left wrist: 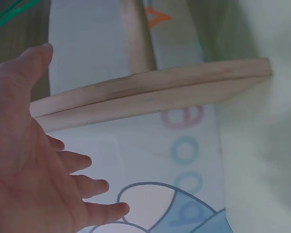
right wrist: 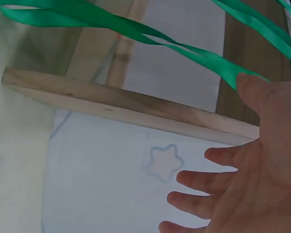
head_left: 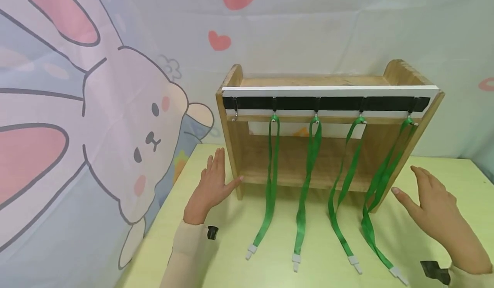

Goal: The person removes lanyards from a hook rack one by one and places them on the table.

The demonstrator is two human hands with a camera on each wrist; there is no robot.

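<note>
1. Can see four green lanyards [head_left: 314, 144] on the wooden rack [head_left: 287, 159], looped over the four right-hand shiny hooks [head_left: 235, 115] of a row of five.
2. Long way of each lanyard: top to bottom, down from the hook, then out along the yellow-green surface [head_left: 278, 273] toward the person.
3. Clip ends [head_left: 296, 262] all pointing to the near side. Far-left lanyard bending to the left, next one nearly straight, last two slanting off to the right.
4. Long way of the rack: side to side. Standing upright on the surface, with the hook side facing the person.
5. Lanyards flat and thin like ribbon, bright green, a bit twisted in places, with pale clips at the bottom.
6. Rack made of light brown wood, with tall side boards, rounded at the top. Across the front, a white board [head_left: 332, 90] with a black strip [head_left: 295, 103].
7. Left hand [head_left: 212, 185] at the rack's left side, fingers [left wrist: 94, 187] spread a little, thumb out toward the wood. Cannot tell if touching.
8. Right hand [head_left: 434, 206] at the right side, near the last lanyard, fingers [right wrist: 203, 182] spread, thumb out. Cannot tell if touching the ribbon.
9. Behind it all, a cloth [head_left: 347, 43] with a big bunny and pink hearts.
</note>
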